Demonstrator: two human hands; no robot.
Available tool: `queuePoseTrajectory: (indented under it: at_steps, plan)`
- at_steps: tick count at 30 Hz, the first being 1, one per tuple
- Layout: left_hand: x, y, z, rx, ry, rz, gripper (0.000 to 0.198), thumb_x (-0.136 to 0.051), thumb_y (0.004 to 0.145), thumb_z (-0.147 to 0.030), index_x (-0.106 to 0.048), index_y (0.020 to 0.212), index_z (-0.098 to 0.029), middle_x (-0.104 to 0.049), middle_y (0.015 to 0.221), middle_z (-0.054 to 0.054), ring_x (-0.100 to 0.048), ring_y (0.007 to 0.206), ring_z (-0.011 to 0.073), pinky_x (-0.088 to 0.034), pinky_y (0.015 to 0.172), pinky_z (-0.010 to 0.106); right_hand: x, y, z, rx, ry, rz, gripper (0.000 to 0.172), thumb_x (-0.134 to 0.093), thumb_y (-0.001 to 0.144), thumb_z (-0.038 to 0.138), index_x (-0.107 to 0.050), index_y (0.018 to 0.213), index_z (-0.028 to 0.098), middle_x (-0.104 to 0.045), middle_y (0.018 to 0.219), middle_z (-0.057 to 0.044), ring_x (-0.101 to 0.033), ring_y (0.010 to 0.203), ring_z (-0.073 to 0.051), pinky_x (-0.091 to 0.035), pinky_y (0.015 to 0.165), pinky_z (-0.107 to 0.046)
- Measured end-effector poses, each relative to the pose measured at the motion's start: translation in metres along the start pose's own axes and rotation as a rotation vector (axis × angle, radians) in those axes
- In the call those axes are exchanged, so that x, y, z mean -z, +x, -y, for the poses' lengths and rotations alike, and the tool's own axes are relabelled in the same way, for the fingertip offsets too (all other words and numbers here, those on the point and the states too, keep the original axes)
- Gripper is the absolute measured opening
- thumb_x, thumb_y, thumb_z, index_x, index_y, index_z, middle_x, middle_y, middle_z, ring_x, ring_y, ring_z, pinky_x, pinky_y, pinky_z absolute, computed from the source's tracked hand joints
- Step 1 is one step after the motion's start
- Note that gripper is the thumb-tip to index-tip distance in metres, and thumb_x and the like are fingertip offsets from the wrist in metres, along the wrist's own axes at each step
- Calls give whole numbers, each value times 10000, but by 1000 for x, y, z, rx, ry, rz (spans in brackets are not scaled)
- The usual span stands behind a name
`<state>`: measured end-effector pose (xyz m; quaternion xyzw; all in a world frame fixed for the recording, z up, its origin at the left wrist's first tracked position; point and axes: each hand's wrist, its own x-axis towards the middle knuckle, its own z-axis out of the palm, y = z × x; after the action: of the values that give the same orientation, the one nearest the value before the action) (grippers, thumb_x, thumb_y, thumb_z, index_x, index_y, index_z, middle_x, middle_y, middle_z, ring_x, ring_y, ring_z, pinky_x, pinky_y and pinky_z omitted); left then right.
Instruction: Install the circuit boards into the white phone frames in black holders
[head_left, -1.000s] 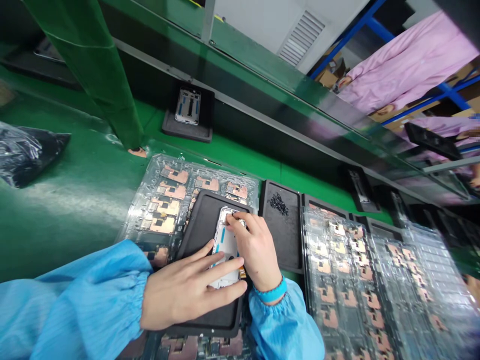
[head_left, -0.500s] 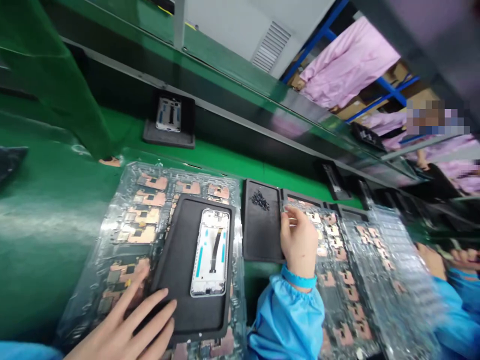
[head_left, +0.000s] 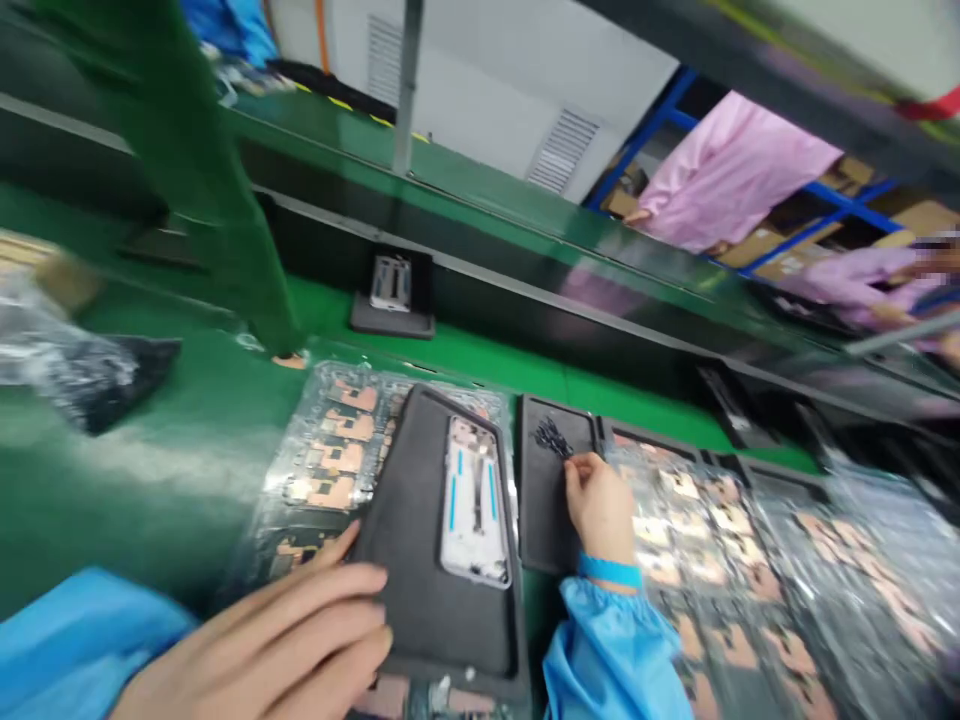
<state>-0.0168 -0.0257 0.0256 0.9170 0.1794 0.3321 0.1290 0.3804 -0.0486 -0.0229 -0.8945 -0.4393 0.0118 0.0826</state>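
Note:
A black tray (head_left: 409,560) holds a silver phone mid-frame (head_left: 459,545) with blue strips and a dark flex cable. My left hand (head_left: 292,635) lies at this tray's left edge, fingers stretched out and resting on its rim. To the right, a smaller black tray (head_left: 541,515) carries a pile of tiny black parts (head_left: 551,437). My right hand (head_left: 604,510) reaches into that tray, thumb and index finger pinched together at the pile's lower right edge. Whatever is between those fingertips is too small to make out.
Under the large tray lies a clear blister tray (head_left: 300,470) of copper-coloured boards. More blister trays (head_left: 720,590) spread to the right. Behind, another phone frame (head_left: 391,283) sits in a black tray. A green-covered post (head_left: 232,200) and plastic-wrapped items (head_left: 90,370) are at left. People in pink stand beyond.
My right hand has moved from the small tray's right edge to the pile of black parts. My left hand's fingers have drawn closer together along the large tray's edge. The camera view has shifted.

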Motion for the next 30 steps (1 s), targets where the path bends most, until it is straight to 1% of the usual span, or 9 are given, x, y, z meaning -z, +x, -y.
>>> queuePoseTrajectory:
  at_steps: [4, 7, 10, 15, 17, 19, 22, 27, 30]
  plan:
    - [14, 93, 34, -116, -96, -29, 119, -567, 997, -133, -677, 1031, -102, -702, 989, 92, -652, 1085, 218, -565, 1036, 347, -3, 6, 6, 23, -69, -26, 145, -512, 966, 172, -626, 879, 159, -724, 841, -146, -687, 767, -280, -402, 657, -330]
    - [22, 136, 47, -203, -109, -101, 125, -624, 970, -143, -660, 1072, -81, -685, 1020, 122, -635, 1087, 243, -573, 986, 373, -4, 7, 11, 9, -112, -54, 136, -519, 970, 136, -614, 872, 149, -711, 854, -145, -680, 732, -253, -381, 620, -308]
    - [18, 138, 45, -246, -157, -81, 131, -635, 962, -125, -645, 1086, -85, -668, 1026, 120, -613, 1078, 238, -558, 979, 372, -4, 5, 11, -9, -128, -62, 131, -531, 985, 125, -608, 881, 145, -707, 876, -126, -683, 735, -221, -383, 610, -285]
    - [-2, 98, 45, -189, -199, -49, 151, -612, 958, -47, -621, 1094, -110, -653, 1009, 85, -576, 1133, 207, -493, 1031, 325, -8, 4, 8, -39, -131, -43, 105, -510, 1018, 145, -599, 963, 136, -697, 960, -116, -693, 780, -200, -396, 617, -268]
    - [-11, 91, 51, -175, -202, -59, 161, -611, 958, -38, -608, 1100, -115, -648, 1011, 83, -567, 1155, 209, -483, 1028, 325, -10, 4, 9, -57, -143, -39, 125, -478, 1033, 151, -593, 989, 130, -690, 972, -124, -697, 789, -200, -406, 621, -266]
    - [-23, 95, 61, -186, -193, -42, 163, -602, 969, -50, -592, 1116, -119, -635, 1018, 85, -560, 1163, 218, -481, 1019, 340, -9, 2, 11, -73, -164, -36, 144, -456, 1039, 149, -589, 992, 124, -687, 965, -131, -702, 783, -199, -417, 621, -265]
    - [-52, 118, 83, -224, -147, -4, 116, -560, 1001, -114, -583, 1113, -136, -614, 1038, 90, -568, 1117, 227, -497, 968, 361, -6, -2, 14, -83, -201, -42, 143, -458, 1034, 143, -584, 969, 128, -689, 929, -122, -710, 776, -199, -438, 623, -260]
    - [-118, 191, 126, -221, -116, 19, 142, -532, 1005, -221, -624, 924, -150, -599, 941, 73, -578, 950, 228, -531, 863, 387, -4, -5, 13, -74, -241, -68, 81, -538, 1021, 184, -586, 962, 157, -706, 924, -85, -731, 839, -180, -484, 676, -226]
    - [-151, 234, 146, -159, -57, 84, 158, -621, 994, -293, -643, 997, -136, -632, 1015, 62, -619, 988, 219, -547, 893, 416, -5, -4, 11, -78, -262, -78, 93, -541, 1027, 189, -592, 957, 156, -715, 917, -87, -743, 831, -183, -496, 665, -224]
